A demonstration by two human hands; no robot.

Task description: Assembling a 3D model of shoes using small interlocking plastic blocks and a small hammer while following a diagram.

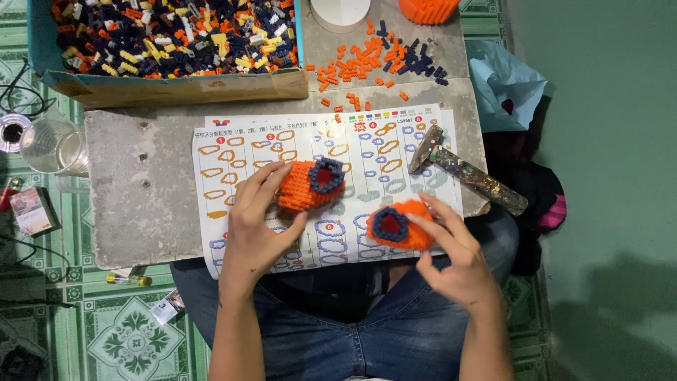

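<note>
Two brick-built orange shells, each with a dark blue ring around a red centre, sat over the instruction sheet [282, 141] on the grey slab [141, 197]. At the far left stood a cardboard box [176, 88] of mixed bricks; a hammer [469, 173] lay to the right, with loose bricks [367, 60] far of the sheet. The left hand [257, 226] closed its fingers around the left shell [303, 187], and the right hand [455, 254] pinched the right shell [398, 226] at its rim. Both looked light and stiff, yet likely to split along brick seams, so holding the solid orange sides seemed safest.
</note>
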